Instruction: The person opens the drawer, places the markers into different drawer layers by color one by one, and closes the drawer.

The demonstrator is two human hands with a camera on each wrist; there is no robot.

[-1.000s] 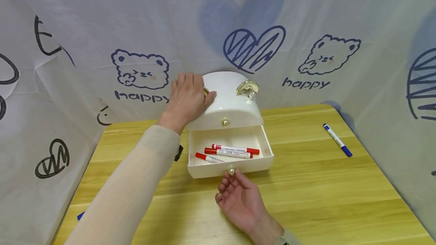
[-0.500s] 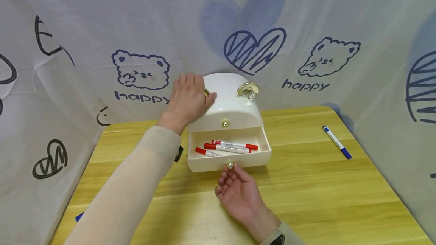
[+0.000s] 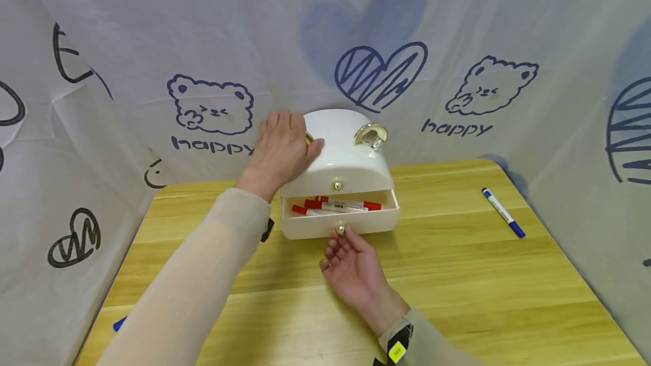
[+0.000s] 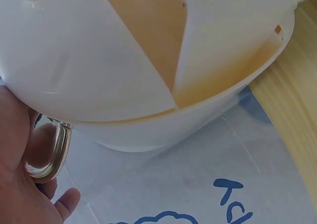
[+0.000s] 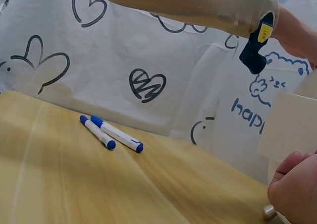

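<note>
A white domed drawer box (image 3: 338, 148) stands at the back of the wooden table, its lower drawer (image 3: 305, 229) partly pulled out. Several red-capped markers (image 3: 346, 207) lie inside that drawer. My left hand (image 3: 280, 148) grips the gold ring-shaped handle (image 4: 63, 154) on the box's left side; the left wrist view shows fingers behind and within the ring. Below the drawer front, my right hand (image 3: 356, 275) is turned palm up and pinches the drawer's small gold knob (image 3: 341, 229) between thumb and fingers. The drawer front hides part of the markers.
A blue-capped marker (image 3: 503, 212) lies on the table's right side. Two more blue-capped markers (image 5: 116, 135) lie at the left. A second gold handle (image 3: 371, 135) sits on the box's right side. Printed cloth (image 3: 213, 27) hangs close behind the box.
The lower drawer has slid inward toward the box, with my right hand moving along at its knob. Less of the markers shows now. My left hand has stayed on the handle.
</note>
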